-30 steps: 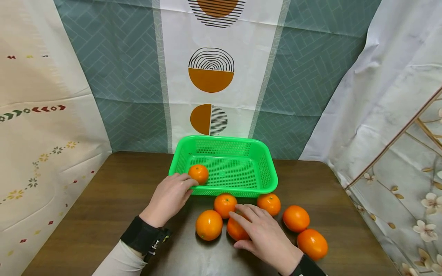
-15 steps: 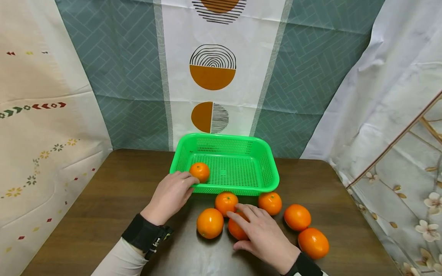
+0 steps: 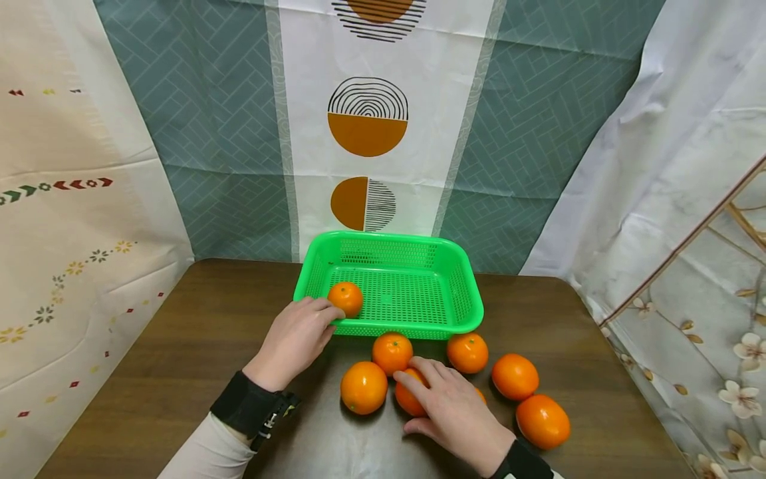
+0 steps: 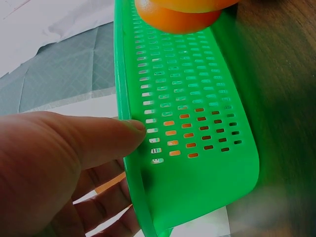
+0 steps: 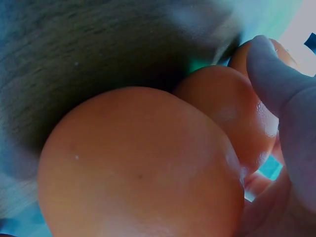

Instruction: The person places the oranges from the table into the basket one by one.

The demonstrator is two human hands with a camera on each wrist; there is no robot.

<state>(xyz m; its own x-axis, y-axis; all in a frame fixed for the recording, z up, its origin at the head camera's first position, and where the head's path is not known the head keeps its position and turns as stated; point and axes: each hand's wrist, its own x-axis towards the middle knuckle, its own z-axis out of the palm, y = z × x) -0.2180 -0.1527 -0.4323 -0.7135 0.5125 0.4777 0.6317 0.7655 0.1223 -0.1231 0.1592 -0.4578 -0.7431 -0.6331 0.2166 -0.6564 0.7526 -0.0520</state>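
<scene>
Two oranges (image 3: 410, 395) are partly hidden by the right hand (image 3: 457, 409), spread loosely over them; five others (image 3: 364, 388) are seen around it. Beyond, the basket (image 3: 427, 331) is pinched at its rim by the left hand (image 3: 293, 342), beside which an inner orange (image 3: 345, 297) is partly covered. The cloth (image 3: 509, 133) is cut off above.

No words, labels, brands or numbers are showing legibly in any view. The pale cloth (image 3: 78, 223) at the left of the head view is carrying a row of arrow-like chevrons (image 3: 60, 185), green and dark red, within its printed pattern.
</scene>
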